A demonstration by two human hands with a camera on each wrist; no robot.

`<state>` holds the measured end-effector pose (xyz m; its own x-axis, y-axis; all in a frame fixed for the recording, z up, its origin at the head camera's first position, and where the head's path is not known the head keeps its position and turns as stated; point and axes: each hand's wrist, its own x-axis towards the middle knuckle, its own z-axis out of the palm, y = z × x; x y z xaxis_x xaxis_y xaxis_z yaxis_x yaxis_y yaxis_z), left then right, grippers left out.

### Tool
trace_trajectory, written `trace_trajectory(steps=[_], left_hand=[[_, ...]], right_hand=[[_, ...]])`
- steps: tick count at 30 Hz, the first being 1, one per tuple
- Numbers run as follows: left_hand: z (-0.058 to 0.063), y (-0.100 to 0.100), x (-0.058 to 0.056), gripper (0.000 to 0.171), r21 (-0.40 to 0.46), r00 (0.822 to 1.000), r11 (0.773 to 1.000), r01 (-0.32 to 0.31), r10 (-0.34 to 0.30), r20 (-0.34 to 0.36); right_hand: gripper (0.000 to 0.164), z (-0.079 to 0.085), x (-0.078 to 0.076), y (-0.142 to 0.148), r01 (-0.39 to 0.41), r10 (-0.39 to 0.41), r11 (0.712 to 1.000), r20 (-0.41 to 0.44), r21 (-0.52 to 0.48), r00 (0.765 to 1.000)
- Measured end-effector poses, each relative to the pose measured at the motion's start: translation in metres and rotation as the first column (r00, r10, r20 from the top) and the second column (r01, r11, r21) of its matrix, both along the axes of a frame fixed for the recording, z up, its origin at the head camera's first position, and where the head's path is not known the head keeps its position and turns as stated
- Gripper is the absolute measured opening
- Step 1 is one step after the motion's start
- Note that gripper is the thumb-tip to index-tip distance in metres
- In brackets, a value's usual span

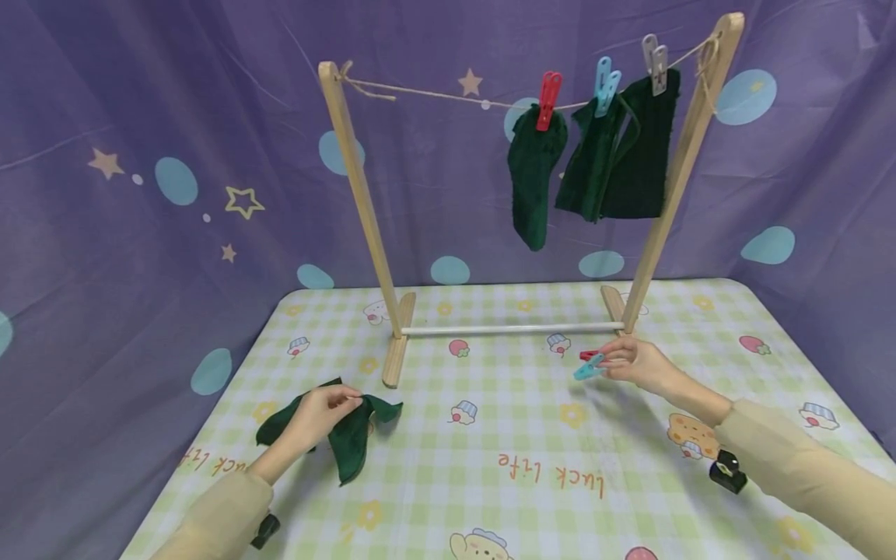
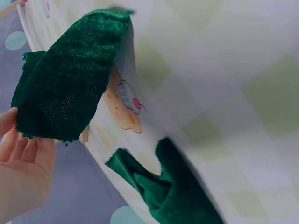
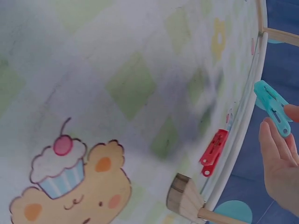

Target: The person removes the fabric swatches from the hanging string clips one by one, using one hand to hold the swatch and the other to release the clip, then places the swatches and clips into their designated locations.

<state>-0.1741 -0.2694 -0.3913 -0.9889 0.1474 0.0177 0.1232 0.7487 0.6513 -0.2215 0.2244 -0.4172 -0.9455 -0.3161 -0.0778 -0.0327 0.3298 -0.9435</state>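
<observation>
My left hand [image 1: 315, 420] pinches the edge of a dark green velvety cloth piece [image 2: 70, 79], which droops from the fingertips over the table's left side. A second green cloth piece [image 2: 175, 200] lies folded on the tablecloth close by it. Between the thumb and fingers of my right hand [image 1: 644, 365] is a light blue clothespin [image 3: 271, 107], held above the table near the rack's right foot. Just behind it, a red clothespin [image 3: 215, 151] lies on the table. The exact shape of the held cloth is partly hidden by folds.
A wooden rack [image 1: 364, 202] with a string [image 1: 434, 94] stands at the back. On the string hang a green sock-shaped piece [image 1: 535, 183] under a red clothespin [image 1: 549, 101] and green cloth [image 1: 640, 155] under blue and grey clothespins. A checked tablecloth [image 1: 518, 420] covers the table.
</observation>
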Motion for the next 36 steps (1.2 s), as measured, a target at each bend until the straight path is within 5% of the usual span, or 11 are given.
trace_trajectory(steps=[12,36], left_hand=[[-0.011,-0.014,-0.003,0.016,-0.047,0.999,0.998,-0.039,0.039,-0.003],[-0.021,-0.032,-0.013,0.016,-0.057,0.996,0.996,-0.066,0.069,0.059]], right_hand=[[0.04,-0.016,-0.002,0.003,0.021,-0.02,0.999,0.044,-0.034,0.999],[0.037,-0.039,0.0,0.01,0.109,-0.107,0.992,-0.025,0.063,0.994]])
